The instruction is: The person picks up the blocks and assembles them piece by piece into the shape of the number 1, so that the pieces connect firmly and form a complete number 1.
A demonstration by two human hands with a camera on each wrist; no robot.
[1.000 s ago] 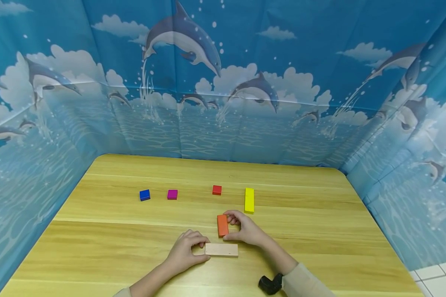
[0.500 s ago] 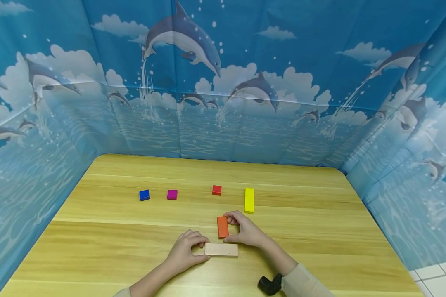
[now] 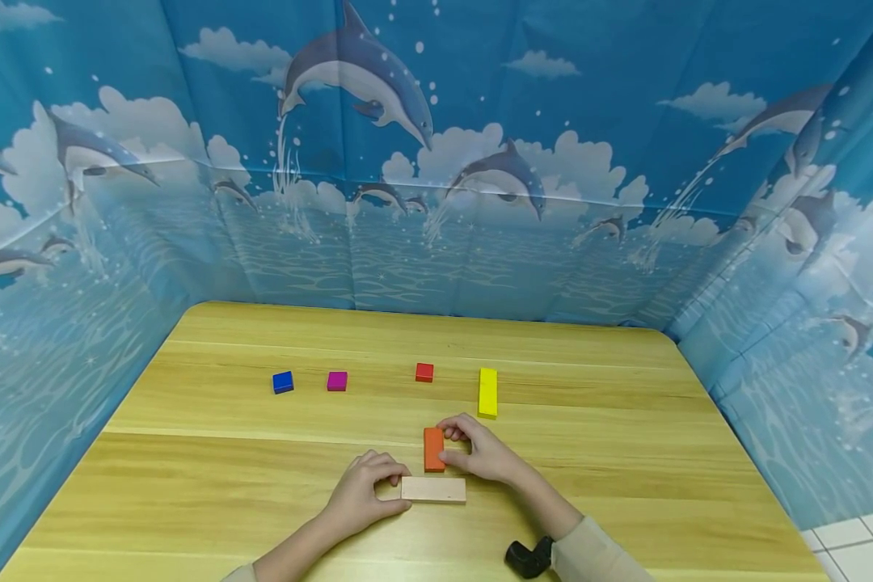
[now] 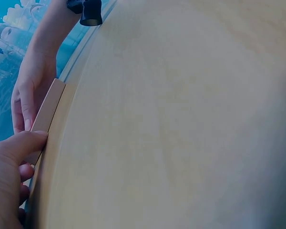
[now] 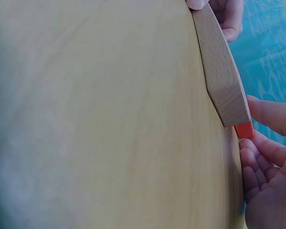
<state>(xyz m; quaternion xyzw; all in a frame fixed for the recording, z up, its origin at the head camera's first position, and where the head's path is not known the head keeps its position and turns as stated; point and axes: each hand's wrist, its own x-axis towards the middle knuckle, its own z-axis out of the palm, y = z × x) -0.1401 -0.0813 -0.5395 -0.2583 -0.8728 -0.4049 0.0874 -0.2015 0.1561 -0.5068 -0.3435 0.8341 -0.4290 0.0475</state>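
Observation:
In the head view, a plain wooden block [image 3: 433,490] lies crosswise on the table. My left hand [image 3: 364,493] holds its left end between thumb and index finger. Just beyond it lies an orange block [image 3: 433,450], its long side pointing away from me, with a narrow gap between the two. My right hand [image 3: 483,451] holds the orange block from the right, index finger by its far end and thumb at its right side. The right wrist view shows only the end of the orange block [image 5: 245,130] behind the wooden block [image 5: 221,67].
Farther back on the table [image 3: 589,380] are a blue block [image 3: 283,382], a magenta block [image 3: 338,381], a red block [image 3: 424,373] and a long yellow block [image 3: 487,393]. A black device [image 3: 528,558] sits by the right sleeve. A dolphin-print curtain [image 3: 407,242] surrounds the table.
The orange block has slid toward me, nearer the wooden block, and now stands straighter. My right thumb has shifted from its near end to its right side. The left hand stays put.

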